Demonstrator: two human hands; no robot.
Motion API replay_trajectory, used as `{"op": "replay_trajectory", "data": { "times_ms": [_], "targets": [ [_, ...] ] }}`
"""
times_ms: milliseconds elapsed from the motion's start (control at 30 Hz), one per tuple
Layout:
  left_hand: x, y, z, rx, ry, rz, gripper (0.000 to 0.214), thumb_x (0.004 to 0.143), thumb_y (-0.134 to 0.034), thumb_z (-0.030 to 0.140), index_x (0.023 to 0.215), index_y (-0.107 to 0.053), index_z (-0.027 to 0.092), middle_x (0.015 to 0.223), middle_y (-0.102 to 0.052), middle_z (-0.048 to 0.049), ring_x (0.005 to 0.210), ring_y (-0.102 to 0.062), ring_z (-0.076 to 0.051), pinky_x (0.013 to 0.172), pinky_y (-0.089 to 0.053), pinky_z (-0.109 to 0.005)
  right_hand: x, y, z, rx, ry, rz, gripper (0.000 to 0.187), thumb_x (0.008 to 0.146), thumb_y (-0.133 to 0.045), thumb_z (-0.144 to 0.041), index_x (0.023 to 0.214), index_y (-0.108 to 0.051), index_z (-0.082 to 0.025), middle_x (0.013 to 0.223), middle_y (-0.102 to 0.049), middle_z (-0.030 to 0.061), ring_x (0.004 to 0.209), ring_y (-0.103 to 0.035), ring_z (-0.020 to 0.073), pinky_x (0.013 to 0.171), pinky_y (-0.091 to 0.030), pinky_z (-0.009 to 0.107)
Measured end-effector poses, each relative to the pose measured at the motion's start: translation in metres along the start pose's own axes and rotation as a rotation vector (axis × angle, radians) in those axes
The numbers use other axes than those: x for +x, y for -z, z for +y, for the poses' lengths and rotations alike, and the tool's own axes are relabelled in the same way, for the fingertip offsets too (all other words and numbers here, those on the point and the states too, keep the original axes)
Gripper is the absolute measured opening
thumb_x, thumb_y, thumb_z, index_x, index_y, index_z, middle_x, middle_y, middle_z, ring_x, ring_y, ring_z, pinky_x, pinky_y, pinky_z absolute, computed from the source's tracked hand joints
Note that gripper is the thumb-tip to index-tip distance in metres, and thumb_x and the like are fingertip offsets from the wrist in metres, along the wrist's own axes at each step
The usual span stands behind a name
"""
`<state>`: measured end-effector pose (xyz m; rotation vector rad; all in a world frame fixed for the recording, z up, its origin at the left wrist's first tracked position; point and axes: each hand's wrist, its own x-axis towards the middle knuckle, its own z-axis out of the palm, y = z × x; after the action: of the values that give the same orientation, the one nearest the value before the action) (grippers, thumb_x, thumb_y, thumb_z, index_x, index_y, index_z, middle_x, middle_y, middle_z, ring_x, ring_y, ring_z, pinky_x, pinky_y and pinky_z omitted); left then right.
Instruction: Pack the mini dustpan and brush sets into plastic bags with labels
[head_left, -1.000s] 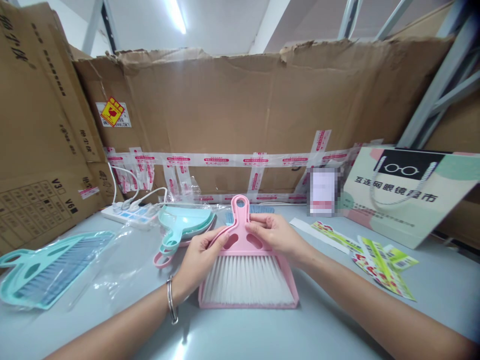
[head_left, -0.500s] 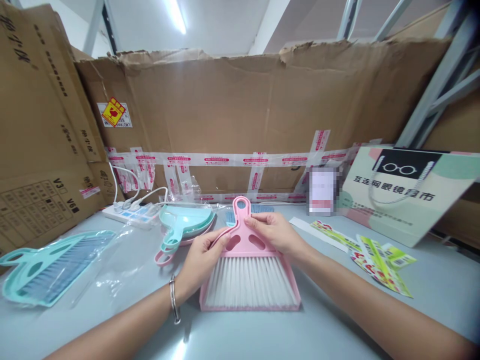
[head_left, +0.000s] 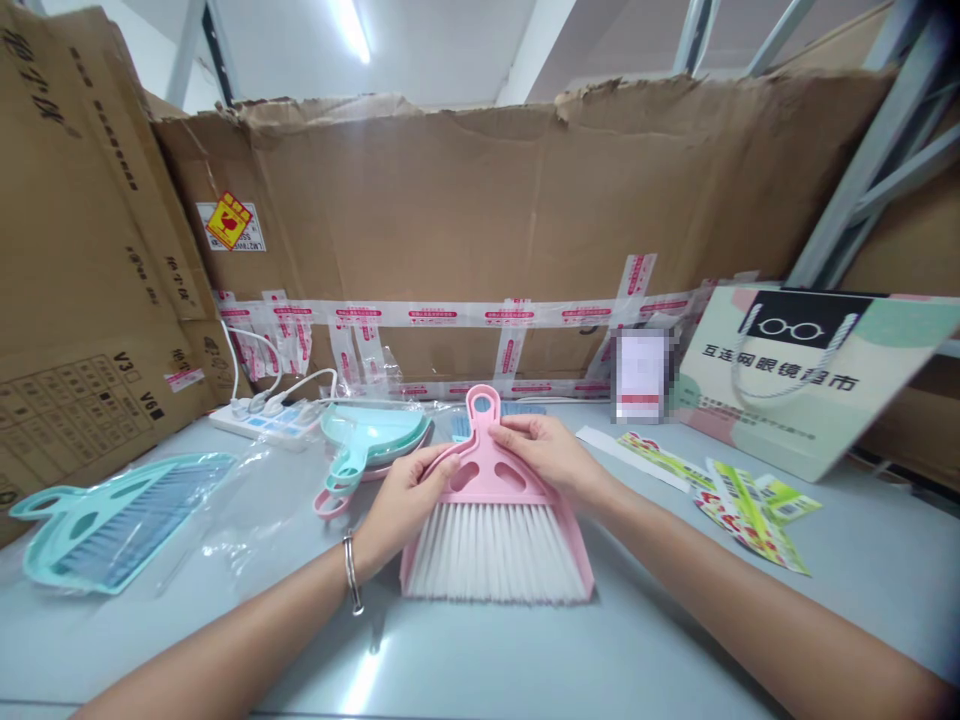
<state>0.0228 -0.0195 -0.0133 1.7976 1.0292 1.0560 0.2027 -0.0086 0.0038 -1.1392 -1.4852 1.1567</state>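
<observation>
A pink hand brush with white bristles lies nested in a pink dustpan on the grey table, straight in front of me. My left hand pinches the left side of the brush's handle, fingers closed on it. My right hand grips the right side of the same handle, fingers curled over its top edge. A metal bangle sits on my left wrist.
Stacked teal and pink dustpans lie behind my left hand. A teal brush set in a clear bag is at far left, a white power strip behind. Printed cards and a paper bag are at right. Cardboard walls surround the table.
The pink brush and dustpan have shifted slightly away from me, and both hands stay on the handle. The view has tilted a little.
</observation>
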Motion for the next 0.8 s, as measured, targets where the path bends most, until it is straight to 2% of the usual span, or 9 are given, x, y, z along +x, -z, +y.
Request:
{"op": "replay_trajectory", "data": {
  "times_ms": [100,167,267,300,367,433,500,700,800],
  "targets": [
    [0.001,0.001,0.0,-0.003,0.004,0.036,0.036,0.083,-0.05,0.038,0.107,-0.064,0.015,0.097,-0.068,-0.0046,0.089,-0.06,-0.02,0.078,-0.047,-0.03,-0.001,0.007,0.005,0.048,-0.011,-0.039,0.039,0.067,-0.064,-0.046,0.095,-0.062,-0.018,0.079,-0.066,0.0031,0.076,-0.06,0.0169,0.071,-0.048,0.03],
    [0.002,0.002,-0.001,-0.005,-0.005,0.074,0.033,0.082,-0.051,0.037,0.102,-0.066,0.015,0.094,-0.068,-0.0047,0.089,-0.059,-0.02,0.079,-0.046,-0.031,-0.006,0.012,0.007,-0.065,0.049,0.065,0.041,0.068,-0.064,-0.044,0.101,-0.058,-0.02,0.089,-0.065,0.0051,0.082,-0.06,0.0182,0.075,-0.047,0.034],
    [0.002,0.003,-0.001,-0.054,-0.006,0.133,0.03,0.08,-0.053,0.037,0.096,-0.066,0.015,0.093,-0.068,-0.0051,0.091,-0.059,-0.021,0.082,-0.045,-0.032,-0.019,0.011,0.007,-0.465,0.359,0.335,0.025,0.074,-0.06,-0.043,0.085,-0.058,-0.02,0.089,-0.059,0.0059,0.081,-0.055,0.0185,0.075,-0.045,0.036],
    [0.002,0.003,0.0,-0.09,-0.001,0.148,0.03,0.08,-0.054,0.038,0.095,-0.065,0.015,0.094,-0.067,-0.0053,0.092,-0.059,-0.02,0.083,-0.045,-0.032,-0.025,0.008,0.007,-0.607,0.463,0.363,0.022,0.078,-0.057,-0.042,0.079,-0.058,-0.02,0.085,-0.057,0.0055,0.08,-0.054,0.0186,0.075,-0.044,0.036],
    [0.0,0.0,0.0,-0.174,0.002,0.175,0.029,0.079,-0.054,0.038,0.096,-0.062,0.016,0.096,-0.066,-0.0054,0.092,-0.059,-0.02,0.084,-0.045,-0.032,-0.033,-0.001,0.007,-0.837,0.567,0.311,0.022,0.081,-0.053,-0.041,0.078,-0.06,-0.02,0.082,-0.054,0.0056,0.08,-0.052,0.0199,0.075,-0.043,0.037],
    [-0.003,-0.004,0.001,-0.225,0.0,0.188,0.029,0.079,-0.055,0.038,0.098,-0.059,0.017,0.099,-0.064,-0.0054,0.093,-0.058,-0.019,0.085,-0.044,-0.032,-0.038,-0.011,0.009,-0.969,0.545,0.245,0.025,0.08,-0.055,-0.042,0.089,-0.061,-0.019,0.087,-0.054,0.0071,0.085,-0.052,0.0221,0.075,-0.043,0.039],
    [-0.006,-0.006,0.002,-0.225,-0.011,0.164,0.031,0.079,-0.055,0.038,0.101,-0.057,0.017,0.103,-0.062,-0.0059,0.096,-0.056,-0.019,0.087,-0.043,-0.032,-0.04,-0.017,0.012,-0.996,0.49,0.232,0.032,0.077,-0.059,-0.044,0.097,-0.059,-0.018,0.092,-0.055,0.008,0.088,-0.052,0.0231,0.076,-0.044,0.039],
    [-0.01,0.0,0.009,-0.148,-0.046,-0.037,0.037,0.083,-0.049,0.042,0.111,-0.056,0.018,0.115,-0.058,-0.0076,0.105,-0.053,-0.021,0.093,-0.039,-0.035,-0.044,-0.018,0.017,-0.864,0.479,0.294,0.03,0.072,-0.065,-0.041,0.089,-0.057,-0.018,0.09,-0.053,0.0054,0.086,-0.053,0.0205,0.074,-0.045,0.034],
    [-0.017,0.005,0.014,-0.101,-0.06,-0.169,0.042,0.084,-0.048,0.041,0.122,-0.049,0.023,0.129,-0.051,-0.005,0.119,-0.044,-0.021,0.1,-0.034,-0.034,-0.048,-0.016,0.017,-0.81,0.484,0.352,0.03,0.073,-0.062,-0.045,0.087,-0.057,-0.018,0.089,-0.053,0.0062,0.086,-0.053,0.0217,0.074,-0.044,0.036]
  ]
}}
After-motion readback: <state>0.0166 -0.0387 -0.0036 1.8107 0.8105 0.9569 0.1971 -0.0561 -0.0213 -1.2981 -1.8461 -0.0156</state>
